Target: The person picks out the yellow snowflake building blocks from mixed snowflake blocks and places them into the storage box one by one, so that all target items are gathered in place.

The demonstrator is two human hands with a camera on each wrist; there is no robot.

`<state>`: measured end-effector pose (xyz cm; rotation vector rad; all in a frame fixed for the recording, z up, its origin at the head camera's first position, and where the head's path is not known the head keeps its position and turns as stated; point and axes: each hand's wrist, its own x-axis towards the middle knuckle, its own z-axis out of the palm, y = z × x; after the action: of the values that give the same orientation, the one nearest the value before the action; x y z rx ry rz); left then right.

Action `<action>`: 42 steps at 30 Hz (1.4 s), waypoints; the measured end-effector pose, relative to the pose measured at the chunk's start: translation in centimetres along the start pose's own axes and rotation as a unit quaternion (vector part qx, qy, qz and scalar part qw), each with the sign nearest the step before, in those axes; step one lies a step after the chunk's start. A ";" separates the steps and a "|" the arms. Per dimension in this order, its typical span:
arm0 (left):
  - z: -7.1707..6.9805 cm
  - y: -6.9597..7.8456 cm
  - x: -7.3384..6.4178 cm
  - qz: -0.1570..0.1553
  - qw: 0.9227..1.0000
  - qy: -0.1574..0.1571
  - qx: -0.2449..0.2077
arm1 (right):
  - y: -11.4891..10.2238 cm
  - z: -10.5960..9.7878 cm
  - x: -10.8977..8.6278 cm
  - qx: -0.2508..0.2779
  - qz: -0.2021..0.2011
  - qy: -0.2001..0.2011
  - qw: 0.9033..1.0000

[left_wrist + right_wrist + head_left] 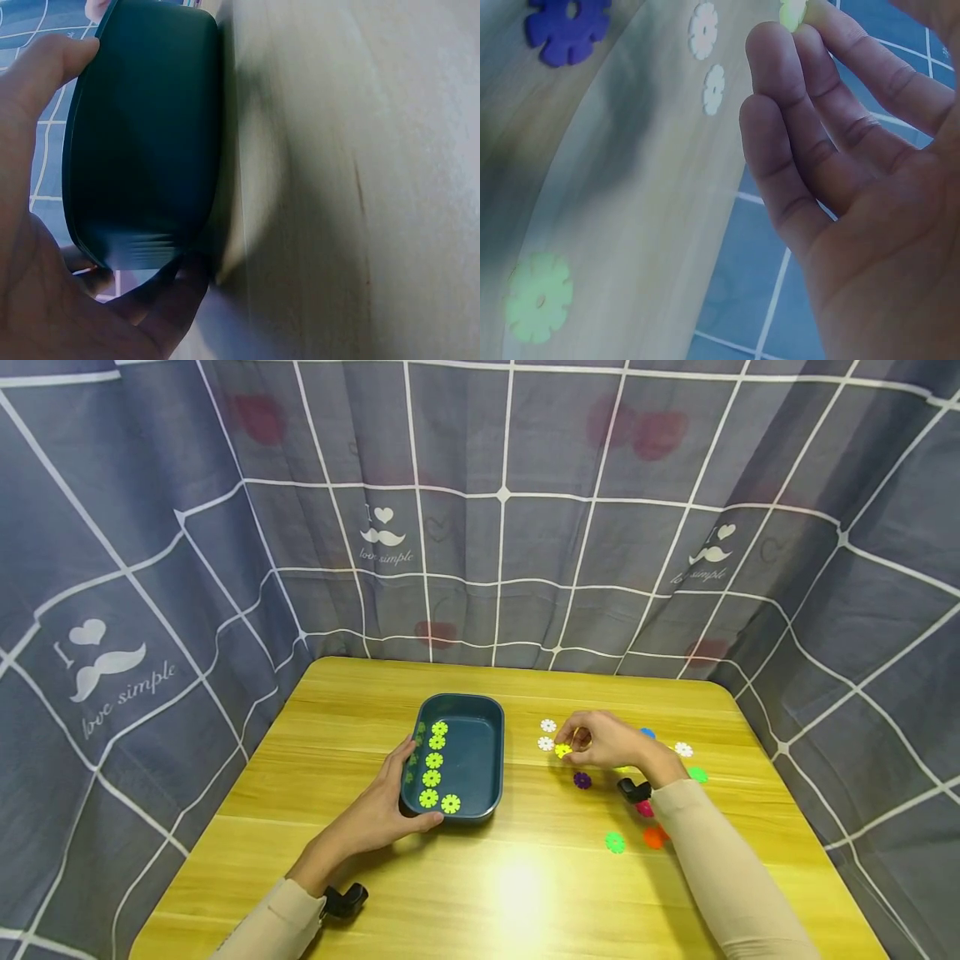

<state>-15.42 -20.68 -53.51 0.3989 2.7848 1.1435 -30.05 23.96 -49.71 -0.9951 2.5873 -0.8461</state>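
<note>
My left hand (375, 806) holds a dark teal rectangular tray (476, 760) at its near left corner. Its thumb lies on the near rim and its fingers reach along the left side. Inside the tray, several yellow flower-shaped plastic discs (434, 761) form a column near the left wall, with one yellow disc (451, 803) beside the lowest. To the right of the tray, my right hand (611, 739) pinches another yellow flower disc (562, 750) between thumb and fingertips, over the table. In the right wrist view, this disc (792, 13) is partly cut off at the top.
Two white discs (546, 743) and a purple disc (582, 781) lie near the right hand. Green (615, 842), orange (654, 837), pink, blue and white discs (683, 749) spread around the right forearm, some partly hidden. A grey checked curtain (465, 543) surrounds the wooden table (345, 710).
</note>
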 end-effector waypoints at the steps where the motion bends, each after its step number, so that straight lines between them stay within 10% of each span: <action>1: 0.0 0.0 0.0 0.000 1.000 0.000 -0.001 | -0.1 0.0 0.1 0.001 -0.003 -0.001 1.000; 42: -0.2 0.0 0.1 -0.001 1.000 -0.005 0.011 | -6.3 1.6 5.8 -0.037 -0.118 -0.027 0.992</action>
<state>-15.55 -20.80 -53.37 0.4022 2.7912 1.1077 -30.31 15.55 -47.35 -1.3469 2.5048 -0.7705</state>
